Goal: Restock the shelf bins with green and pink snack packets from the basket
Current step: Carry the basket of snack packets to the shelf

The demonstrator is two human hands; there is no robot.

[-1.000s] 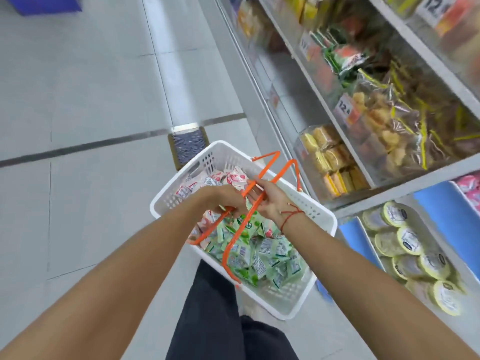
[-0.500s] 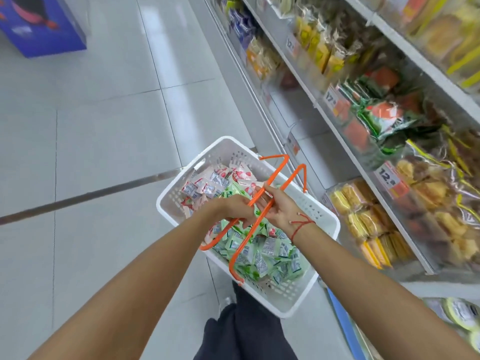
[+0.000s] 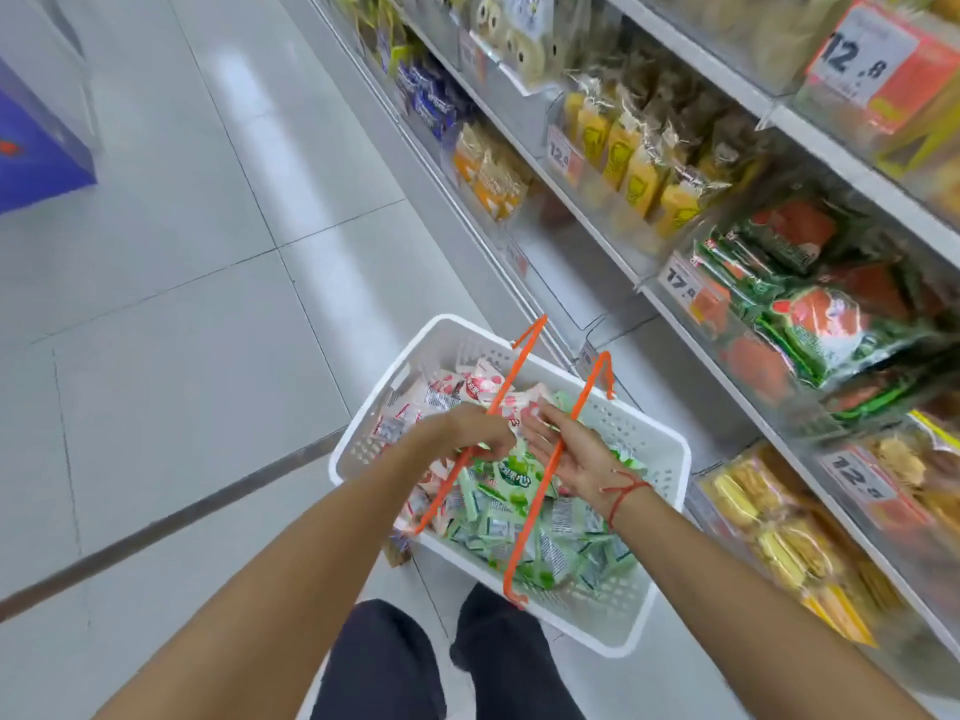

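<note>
A white plastic basket (image 3: 602, 634) with two orange wire handles hangs in front of my legs. Pink snack packets (image 3: 452, 389) fill its far end and green snack packets (image 3: 524, 517) its near end. My left hand (image 3: 462, 433) curls its fingers round the left handle (image 3: 511, 374). My right hand (image 3: 571, 459), with a red string at the wrist, lies palm up with straight fingers under the right handle (image 3: 524, 537), which crosses the palm. The two handles stand apart.
A shelf unit (image 3: 691, 330) runs along the right, packed with clear bins of yellow, green and orange snack bags behind price tags (image 3: 680, 278). Grey floor tiles (image 3: 208, 356) spread to the left. A blue box (image 3: 36, 153) stands at far left.
The view has moved along the aisle and up the shelves. The two handles, gathered together before, have spread apart, and my right hand has gone from gripping them to lying flat under one.
</note>
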